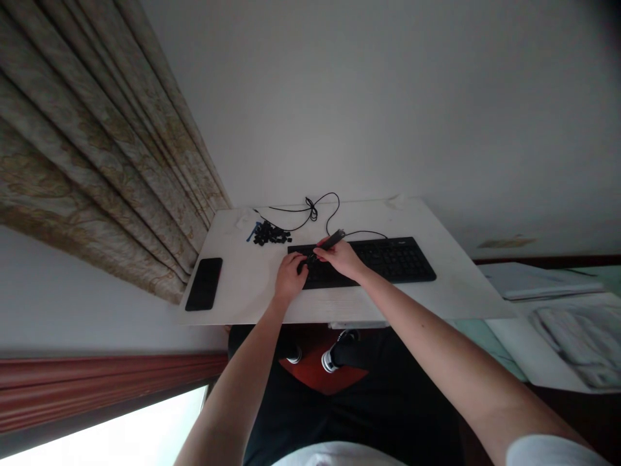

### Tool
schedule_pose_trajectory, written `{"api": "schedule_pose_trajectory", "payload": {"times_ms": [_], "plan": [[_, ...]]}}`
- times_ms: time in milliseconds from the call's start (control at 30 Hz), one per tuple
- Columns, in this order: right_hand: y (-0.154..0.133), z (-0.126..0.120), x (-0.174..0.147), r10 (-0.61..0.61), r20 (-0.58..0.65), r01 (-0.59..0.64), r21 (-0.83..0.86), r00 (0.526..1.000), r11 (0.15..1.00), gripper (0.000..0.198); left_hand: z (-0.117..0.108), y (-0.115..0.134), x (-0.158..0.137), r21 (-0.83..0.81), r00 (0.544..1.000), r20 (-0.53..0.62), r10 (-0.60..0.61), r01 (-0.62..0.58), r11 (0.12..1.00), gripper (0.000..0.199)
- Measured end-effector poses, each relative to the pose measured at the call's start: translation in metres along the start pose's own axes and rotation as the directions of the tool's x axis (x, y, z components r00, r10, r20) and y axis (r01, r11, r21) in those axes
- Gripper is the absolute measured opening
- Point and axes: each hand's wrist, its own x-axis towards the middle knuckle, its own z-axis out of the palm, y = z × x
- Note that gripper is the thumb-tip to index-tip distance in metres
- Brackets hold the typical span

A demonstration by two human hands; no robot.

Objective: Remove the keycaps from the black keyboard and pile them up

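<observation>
A black keyboard [395, 260] lies on the white table, with part of its left half covered by my hands. My left hand [290, 277] is closed at the keyboard's left end, fingers curled over it; whether a small piece sits between thumb and fingers I cannot make out. Over the left part of the keys, my right hand [342, 259] grips a dark brush-like tool [332, 239], tilted with its wider end up and its lower tip down near my left fingertips. Behind my left hand is a pile of loose black keycaps [272, 233], with a thin blue tool [253, 232] beside it.
A black phone [204, 285] lies at the left of the white table [247, 285]. The keyboard's cable [311, 208] is looped behind it. A patterned curtain [121, 129] hangs at the left; papers [543, 281] lie beyond the table's right edge.
</observation>
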Motion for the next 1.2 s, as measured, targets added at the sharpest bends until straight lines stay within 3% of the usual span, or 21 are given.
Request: {"api": "schedule_pose_trajectory", "payload": {"times_ms": [400, 733, 1067, 1200], "plan": [[0.0, 0.0, 0.002, -0.077, 0.076, 0.091, -0.196, 0.994, 0.976, 0.023, 0.001, -0.001, 0.001, 0.038, 1.0, 0.003, 0.015, -0.015, 0.999, 0.021], [-0.018, 0.001, 0.004, -0.091, 0.162, 0.146, -0.366, 0.983, 0.919, 0.015, 0.002, 0.0, 0.0, 0.052, 1.0, -0.001, -0.002, 0.002, 0.999, 0.022], [-0.02, 0.007, 0.0, -0.125, 0.156, 0.173, -0.346, 0.98, 0.922, 0.006, 0.002, 0.0, 0.003, 0.115, 0.998, 0.058, 0.006, -0.013, 0.993, 0.027], [-0.019, 0.001, 0.014, -0.001, 0.227, 0.054, -0.228, 0.974, 0.972, 0.005, 0.001, 0.0, 0.004, 0.098, 0.998, 0.056, -0.003, -0.002, 0.995, 0.021]]}}
